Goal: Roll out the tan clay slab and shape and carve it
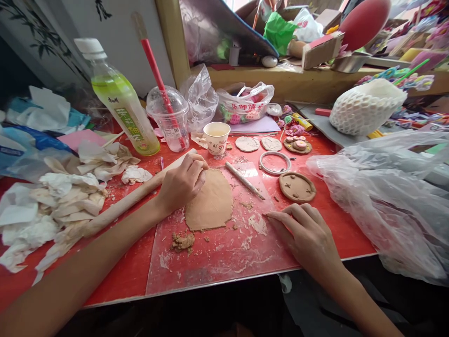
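Under my curled left grip's [184, 180] fingertips begins a flat tan clay slab [210, 203], probably soft, easily torn, best supported underneath; whether this or my right grip [308, 229] pinches anything, I cannot tell.

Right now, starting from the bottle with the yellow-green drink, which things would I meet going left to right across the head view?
Bottle, left hand, flat clay sheet, thin stick-like tool, right hand, clear plastic bag.
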`<state>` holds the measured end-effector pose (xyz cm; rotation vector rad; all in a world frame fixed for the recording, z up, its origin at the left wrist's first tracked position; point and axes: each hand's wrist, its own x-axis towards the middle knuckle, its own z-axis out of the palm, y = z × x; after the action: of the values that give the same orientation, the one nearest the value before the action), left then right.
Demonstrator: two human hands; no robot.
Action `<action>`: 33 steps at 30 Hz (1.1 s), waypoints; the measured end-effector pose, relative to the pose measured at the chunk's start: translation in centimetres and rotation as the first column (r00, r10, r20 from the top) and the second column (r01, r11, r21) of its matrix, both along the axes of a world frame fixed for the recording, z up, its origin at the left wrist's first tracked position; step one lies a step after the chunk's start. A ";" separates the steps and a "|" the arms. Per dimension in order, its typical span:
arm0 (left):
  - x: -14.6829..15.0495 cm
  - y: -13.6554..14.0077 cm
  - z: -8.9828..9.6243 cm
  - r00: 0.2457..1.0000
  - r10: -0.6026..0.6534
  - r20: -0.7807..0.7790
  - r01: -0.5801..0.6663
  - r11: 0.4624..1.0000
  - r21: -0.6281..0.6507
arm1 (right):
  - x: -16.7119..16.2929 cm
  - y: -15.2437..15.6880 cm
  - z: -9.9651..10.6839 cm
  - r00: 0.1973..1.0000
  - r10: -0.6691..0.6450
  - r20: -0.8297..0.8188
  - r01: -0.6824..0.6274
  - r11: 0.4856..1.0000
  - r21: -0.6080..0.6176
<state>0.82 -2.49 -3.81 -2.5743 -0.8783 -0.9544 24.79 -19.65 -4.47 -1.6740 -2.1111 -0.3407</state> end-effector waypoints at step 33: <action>0.0 0.0 0.0 0.999 -0.009 -0.036 0.008 1.000 -0.015 | 1.1 2.6 0.0 0.987 0.128 0.098 -0.123 0.991 -0.047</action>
<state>0.79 -2.54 -3.86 -2.6011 -0.8689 -0.9047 25.94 -17.06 -4.45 -1.5665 -2.2992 -0.3521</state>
